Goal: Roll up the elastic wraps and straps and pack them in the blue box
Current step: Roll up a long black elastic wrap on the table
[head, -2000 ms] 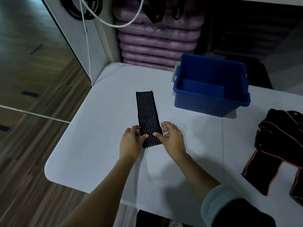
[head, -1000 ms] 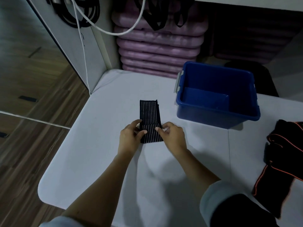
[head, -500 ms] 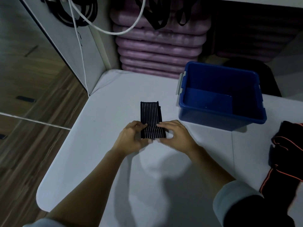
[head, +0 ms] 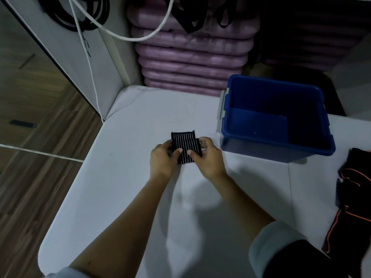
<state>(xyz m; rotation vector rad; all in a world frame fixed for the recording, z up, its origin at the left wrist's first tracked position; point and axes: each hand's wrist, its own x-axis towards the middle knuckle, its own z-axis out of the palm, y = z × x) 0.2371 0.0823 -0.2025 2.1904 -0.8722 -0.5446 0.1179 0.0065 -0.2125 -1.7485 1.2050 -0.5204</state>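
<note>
– Pale tabletop with a rounded corner, wood floor to its left, and a stack of purple mats behind it. Where is the wrap?
– The black wrap with thin white stripes lies near the middle of the tabletop, just left of the blue box and not touching it. Its near part is rolled up, and a short flat tail sticks out on the far side.
– What about the hands?
– The left hand grasps the left end of the roll, thumb on top and fingers curled round the far side. The right hand grasps the right end the same way. The two thumbs almost meet over the middle of the roll.
– And the box?
– It stands on the tabletop to the right of the hands, open at the top, with a grey latch on its left side.
– Anything else to see?
– A heap of black straps with orange edging lies at the right edge of the tabletop, well apart from the roll and partly cut off by the frame.
– And higher up?
– A white cable sags in front of the mats, and black cords hang on the white panel at the top left. A pale sleeve is pushed up on the right forearm.
</note>
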